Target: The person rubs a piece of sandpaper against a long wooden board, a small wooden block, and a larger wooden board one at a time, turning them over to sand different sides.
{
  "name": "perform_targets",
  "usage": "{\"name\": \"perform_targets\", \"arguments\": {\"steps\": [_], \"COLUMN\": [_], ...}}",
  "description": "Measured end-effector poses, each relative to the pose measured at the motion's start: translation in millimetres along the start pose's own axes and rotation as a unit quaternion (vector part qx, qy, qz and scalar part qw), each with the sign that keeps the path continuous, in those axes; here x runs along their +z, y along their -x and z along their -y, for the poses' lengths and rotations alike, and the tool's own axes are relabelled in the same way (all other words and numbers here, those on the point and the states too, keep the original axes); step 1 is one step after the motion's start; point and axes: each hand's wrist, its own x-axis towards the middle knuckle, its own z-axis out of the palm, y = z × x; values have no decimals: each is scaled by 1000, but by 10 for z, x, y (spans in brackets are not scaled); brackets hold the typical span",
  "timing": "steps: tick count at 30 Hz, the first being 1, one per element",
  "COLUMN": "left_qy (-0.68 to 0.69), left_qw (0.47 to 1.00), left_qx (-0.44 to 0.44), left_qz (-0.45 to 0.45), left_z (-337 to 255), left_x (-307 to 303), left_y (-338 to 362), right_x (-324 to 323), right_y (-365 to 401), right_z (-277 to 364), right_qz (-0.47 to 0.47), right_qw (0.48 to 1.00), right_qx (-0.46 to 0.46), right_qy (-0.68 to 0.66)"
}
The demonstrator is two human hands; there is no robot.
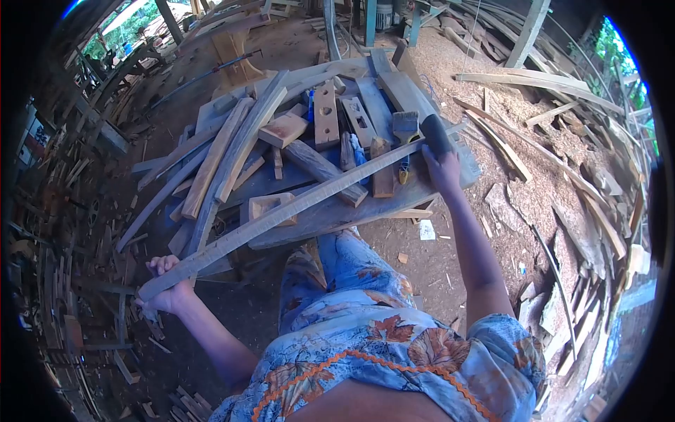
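A long, narrow wooden strip [295, 206] lies slantwise across the workbench, from lower left to upper right. My left hand [170, 294] is closed around its near end, just off the bench's left side. At the far end, my right hand [444, 171] grips a dark grey piece [436, 133] that looks like sandpaper, pressed over the strip. Its underside is hidden. Close to my right hand are a paintbrush [405, 125] with a yellow-and-black handle and a small wooden block [382, 169]. Under the strip's middle sits a hollowed wooden block [264, 205].
The bench [316, 231] bears several offcuts, a block with holes [325, 116], a slotted block [358, 121] and long boards [242, 151] at left. Wood shavings [517, 133] and curved slats [562, 169] cover the ground at right. Scrap timber is piled at left.
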Motion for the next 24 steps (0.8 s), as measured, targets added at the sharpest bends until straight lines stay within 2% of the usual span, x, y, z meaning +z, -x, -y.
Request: {"name": "perform_targets", "arguments": {"steps": [1, 2, 3, 4, 5, 6, 8, 9, 11, 12, 13, 14, 15, 16, 17, 18, 20, 22, 24], "left_qy": [23, 46, 46, 39, 33, 33, -53, -55, -32, -33, -42, -50, -50, -103, -154, -153, -147, -137, -129], "left_qw": [995, 980, 980, 970, 959, 958, 995, 995, 991, 990, 983, 974, 974, 978, 974, 974, 978, 978, 979], "left_qx": [-11, -24, -24, -26, -29, -32, 7, 4, 126, 127, 168, 209, 212, 182, 149, 151, 144, 148, 153], "left_qz": [96, 191, 193, 237, 282, 283, 82, 85, -44, -42, -54, -66, -67, 2, 70, 69, 47, 48, 48], "left_z": [-1, -15, -26, -28, -25, -89, -261, -174, 119, 204, 268, 280, 160, -43, -162, -171, -144, -107, -107], "left_x": [-34, -60, -27, 31, 71, 37, -68, 29, 398, 558, 706, 773, 628, 356, 204, 202, 215, 228, 185], "left_y": [-37, -76, -85, -89, -110, -217, -477, -380, 48, 220, 381, 453, 331, 108, -12, -8, 15, 57, 60], "right_x": [5, 36, 63, 60, 50, -8, 36, -3, 77, 130, 135, 130, 137, 157, 171, 162, 42, 43, -15], "right_y": [13, 37, 77, 125, 176, 244, 369, 499, 773, 862, 900, 929, 942, 922, 864, 785, 545, 249, -27], "right_z": [-38, -62, -43, 59, 176, 444, 867, 1162, 1535, 1617, 1653, 1694, 1724, 1682, 1566, 1444, 1170, 672, 142], "right_qz": [-32, -32, -55, -79, -50, -19, 52, 46, 26, 12, 12, 39, 66, 68, 56, 43, 61, 25, 77], "right_qw": [998, 998, 995, 992, 996, 997, 976, 968, 947, 934, 933, 925, 915, 914, 920, 926, 955, 976, 986], "right_qx": [-24, -24, -30, -35, -55, -74, -167, -215, -298, -334, -334, -355, -376, -377, -365, -352, -259, -176, 107], "right_qy": [53, 52, 74, 97, 42, -13, -127, -121, -120, -126, -129, -130, -131, -133, -131, -129, -133, -127, -101]}}
